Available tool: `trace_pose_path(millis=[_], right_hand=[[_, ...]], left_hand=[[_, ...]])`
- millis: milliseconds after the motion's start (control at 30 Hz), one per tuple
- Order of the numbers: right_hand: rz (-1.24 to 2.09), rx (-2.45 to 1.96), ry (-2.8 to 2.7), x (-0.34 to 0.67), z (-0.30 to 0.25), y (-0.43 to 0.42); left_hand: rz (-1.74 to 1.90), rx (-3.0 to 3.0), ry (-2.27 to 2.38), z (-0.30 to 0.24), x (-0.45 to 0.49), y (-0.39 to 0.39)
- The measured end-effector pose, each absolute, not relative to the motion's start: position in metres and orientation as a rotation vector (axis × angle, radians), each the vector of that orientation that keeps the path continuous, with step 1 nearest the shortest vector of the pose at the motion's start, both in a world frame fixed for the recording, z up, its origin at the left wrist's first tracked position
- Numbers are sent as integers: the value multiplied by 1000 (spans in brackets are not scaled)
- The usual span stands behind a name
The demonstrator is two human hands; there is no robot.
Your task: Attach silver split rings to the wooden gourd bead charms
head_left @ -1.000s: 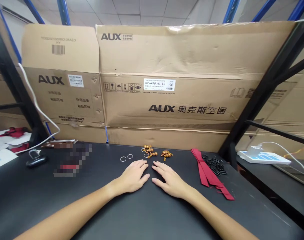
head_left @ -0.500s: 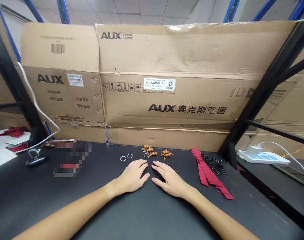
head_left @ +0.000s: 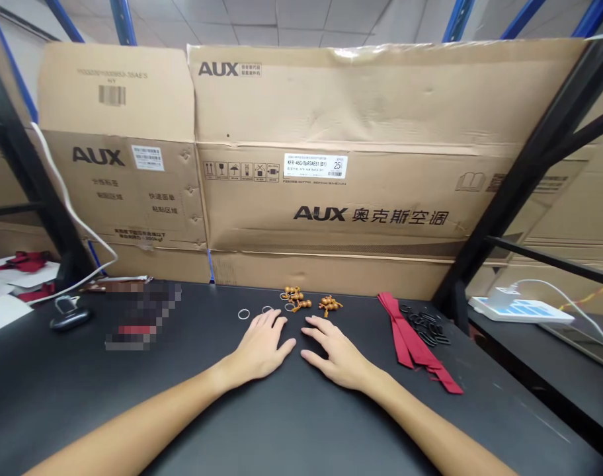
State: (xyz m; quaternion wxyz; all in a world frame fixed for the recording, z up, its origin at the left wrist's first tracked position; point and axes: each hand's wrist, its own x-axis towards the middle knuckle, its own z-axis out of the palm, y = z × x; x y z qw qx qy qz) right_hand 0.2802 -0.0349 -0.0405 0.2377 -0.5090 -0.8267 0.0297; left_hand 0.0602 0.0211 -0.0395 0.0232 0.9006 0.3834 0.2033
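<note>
My left hand [head_left: 260, 348] lies palm down on the dark table [head_left: 301, 423], fingers stretched and spread, holding nothing. Its fingertips reach a thin metal ring [head_left: 266, 308] and partly cover it; whether they touch it I cannot tell. Another metal ring [head_left: 244, 318] lies just to the left. Palm down across from it, my right hand [head_left: 337, 354] is open and empty, with a small gap between the two thumbs. Beyond the fingertips sit two small clusters of brown gourd-shaped beads on cords, one on the left [head_left: 302, 304] with rings about it, the other on the right [head_left: 330, 303].
Red fabric strips [head_left: 414, 340] and a pile of black plastic loops [head_left: 430, 328] lie to the right. At the left are a black object [head_left: 71, 318] and a pixelated patch. Cardboard [head_left: 326, 99] walls the back; a white power strip [head_left: 522, 311] stands beyond the right post.
My left hand's fingers have spread and moved slightly up and left, partly covering the nearer ring. The right fingers have parted a little more.
</note>
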Motion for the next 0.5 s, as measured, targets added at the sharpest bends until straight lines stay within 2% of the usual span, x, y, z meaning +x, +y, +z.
trace_pose_path(millis=[233,367,500], right_hand=[[-293,-1569,-2011,305,-46,-10],[-314,-1755,-1925,320,-53,-1],[-316,-1798,-1930,319,-52,-3]], left_hand=[[684,2804,850,-29,60,14],[685,2829,722,-25,59,11],[746,2863,868,-29,61,14]])
